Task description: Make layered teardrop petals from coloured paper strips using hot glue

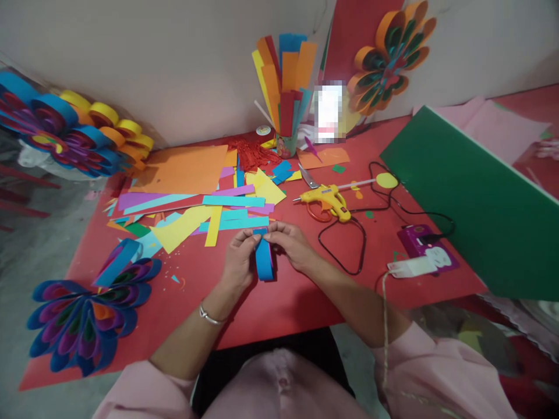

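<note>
A blue paper strip [264, 262], bent into a loop with a purple edge showing at its side, hangs between my two hands over the red table [297, 308]. My left hand [239, 256] pinches its upper end from the left. From the right, my right hand [290, 244] pinches the same end, fingertips close to the left ones. At the lower left lies a petalled paper flower [87, 317] in blue, purple and green, with a separate blue loop [119, 262] at its top. A yellow glue gun [329, 199] rests to the right, beyond my right hand.
Paper strips and an orange sheet [183, 169] cover the back left. Scissors [309, 176] lie behind the glue gun; a cup [286, 145] holds upright strips. On the right are a black cable, a purple power socket [414, 238] and a large green board [480, 209].
</note>
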A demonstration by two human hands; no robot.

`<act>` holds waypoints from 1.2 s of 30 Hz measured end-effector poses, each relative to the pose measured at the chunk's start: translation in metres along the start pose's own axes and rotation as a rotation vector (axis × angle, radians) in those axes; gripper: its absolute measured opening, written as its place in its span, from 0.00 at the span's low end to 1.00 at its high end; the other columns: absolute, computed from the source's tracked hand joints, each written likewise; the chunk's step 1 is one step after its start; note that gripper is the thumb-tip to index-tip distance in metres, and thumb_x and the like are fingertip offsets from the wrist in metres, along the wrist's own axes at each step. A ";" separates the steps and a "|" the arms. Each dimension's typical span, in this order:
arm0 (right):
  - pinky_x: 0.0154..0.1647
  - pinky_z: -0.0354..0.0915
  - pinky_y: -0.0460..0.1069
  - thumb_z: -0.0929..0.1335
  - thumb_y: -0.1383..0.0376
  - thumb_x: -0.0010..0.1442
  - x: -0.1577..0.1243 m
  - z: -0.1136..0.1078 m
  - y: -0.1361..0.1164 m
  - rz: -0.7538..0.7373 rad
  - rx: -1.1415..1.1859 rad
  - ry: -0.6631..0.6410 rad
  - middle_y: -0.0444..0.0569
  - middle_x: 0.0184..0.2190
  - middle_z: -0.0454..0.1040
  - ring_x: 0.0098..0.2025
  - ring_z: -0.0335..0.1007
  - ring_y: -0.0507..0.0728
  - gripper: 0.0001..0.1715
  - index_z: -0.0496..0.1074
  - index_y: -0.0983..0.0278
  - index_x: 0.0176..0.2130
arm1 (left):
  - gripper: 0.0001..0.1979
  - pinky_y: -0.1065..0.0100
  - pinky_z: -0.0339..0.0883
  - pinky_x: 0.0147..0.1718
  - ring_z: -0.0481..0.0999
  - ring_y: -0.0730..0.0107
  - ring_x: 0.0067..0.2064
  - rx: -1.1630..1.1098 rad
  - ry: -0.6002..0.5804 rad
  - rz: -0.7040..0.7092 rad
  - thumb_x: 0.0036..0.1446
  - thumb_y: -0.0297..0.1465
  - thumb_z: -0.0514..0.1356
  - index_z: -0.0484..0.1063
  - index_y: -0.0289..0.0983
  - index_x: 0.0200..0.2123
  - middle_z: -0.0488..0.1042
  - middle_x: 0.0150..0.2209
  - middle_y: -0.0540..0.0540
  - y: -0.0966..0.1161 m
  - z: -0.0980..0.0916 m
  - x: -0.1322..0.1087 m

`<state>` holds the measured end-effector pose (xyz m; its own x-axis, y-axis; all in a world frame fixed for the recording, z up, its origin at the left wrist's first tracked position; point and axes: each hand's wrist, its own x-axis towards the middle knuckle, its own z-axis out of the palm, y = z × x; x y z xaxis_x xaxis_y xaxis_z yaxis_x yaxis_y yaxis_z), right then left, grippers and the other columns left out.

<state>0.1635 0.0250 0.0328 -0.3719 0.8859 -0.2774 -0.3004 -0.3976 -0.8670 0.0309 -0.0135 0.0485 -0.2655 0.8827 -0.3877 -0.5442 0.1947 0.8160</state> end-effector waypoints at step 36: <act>0.21 0.42 0.46 0.79 0.52 0.44 -0.001 0.003 -0.006 0.034 0.033 -0.018 0.32 0.18 0.61 0.20 0.47 0.46 0.22 0.70 0.59 0.31 | 0.23 0.73 0.65 0.25 0.71 0.76 0.23 0.045 0.049 -0.007 0.32 0.33 0.79 0.70 0.38 0.27 0.72 0.22 0.57 0.001 0.001 0.004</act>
<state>0.1628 0.0263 0.0397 -0.3978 0.8675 -0.2988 -0.3156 -0.4352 -0.8432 0.0304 -0.0089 0.0479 -0.3008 0.8596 -0.4130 -0.5098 0.2210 0.8314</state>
